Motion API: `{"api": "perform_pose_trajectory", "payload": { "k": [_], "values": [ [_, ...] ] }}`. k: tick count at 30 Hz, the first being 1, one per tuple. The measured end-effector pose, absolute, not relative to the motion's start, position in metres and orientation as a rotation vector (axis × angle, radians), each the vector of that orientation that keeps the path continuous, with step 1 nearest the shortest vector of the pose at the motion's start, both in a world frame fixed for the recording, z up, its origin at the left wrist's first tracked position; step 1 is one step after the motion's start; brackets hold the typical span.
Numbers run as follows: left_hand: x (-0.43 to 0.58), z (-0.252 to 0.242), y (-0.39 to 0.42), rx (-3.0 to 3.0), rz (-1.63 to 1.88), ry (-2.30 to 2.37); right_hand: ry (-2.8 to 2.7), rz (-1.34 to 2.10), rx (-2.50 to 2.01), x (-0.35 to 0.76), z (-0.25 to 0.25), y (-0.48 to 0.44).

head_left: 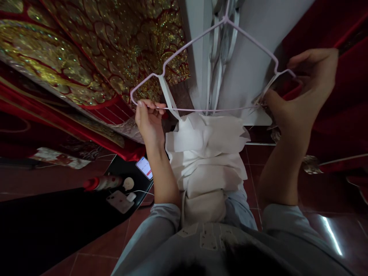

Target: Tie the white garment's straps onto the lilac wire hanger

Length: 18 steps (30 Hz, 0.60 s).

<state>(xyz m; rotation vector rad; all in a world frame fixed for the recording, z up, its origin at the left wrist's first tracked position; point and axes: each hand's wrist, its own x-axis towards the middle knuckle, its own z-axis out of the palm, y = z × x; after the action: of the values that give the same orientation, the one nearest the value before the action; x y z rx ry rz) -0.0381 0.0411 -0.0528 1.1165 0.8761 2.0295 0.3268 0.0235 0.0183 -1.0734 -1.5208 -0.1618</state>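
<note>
A thin pale-pink clothes hanger (195,38) is held up in front of me. My left hand (151,122) is closed on its lower bar near the left corner. One white strap (167,92) loops over the left notch and runs down to a white ruffled garment (212,153), which hangs in tiers against my lap. A second strap (271,83) sits at the right notch. My right hand (304,92) is around the hanger's right end, its thumb against that strap and its index finger raised above the bar; the other fingers are partly hidden.
Red and gold sequined garments (115,46) hang at left; dark red cloth (345,96) hangs at right. On a black surface (92,218) are a lit phone (144,167), another phone (120,202) and a red-capped bottle (100,183). Behind the hanger stands a white panel (253,50).
</note>
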Motion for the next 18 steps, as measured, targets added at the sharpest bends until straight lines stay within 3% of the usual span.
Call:
{"api": "perform_pose_trajectory", "payload": {
  "k": [4, 11, 18],
  "values": [
    [-0.035, -0.055, 0.04, 1.111, 2.025, 0.867, -1.441, -0.315, -0.848, 0.307, 0.01, 0.007],
    [-0.026, -0.055, 0.035, 1.024, 2.072, 0.82, -1.812, 0.433, -1.071, 0.254, -0.027, -0.027],
    [-0.013, -0.061, 0.006, 1.1, 1.771, 0.973, -1.673, 0.445, -1.088, 0.239, -0.054, -0.027]
  ]
}}
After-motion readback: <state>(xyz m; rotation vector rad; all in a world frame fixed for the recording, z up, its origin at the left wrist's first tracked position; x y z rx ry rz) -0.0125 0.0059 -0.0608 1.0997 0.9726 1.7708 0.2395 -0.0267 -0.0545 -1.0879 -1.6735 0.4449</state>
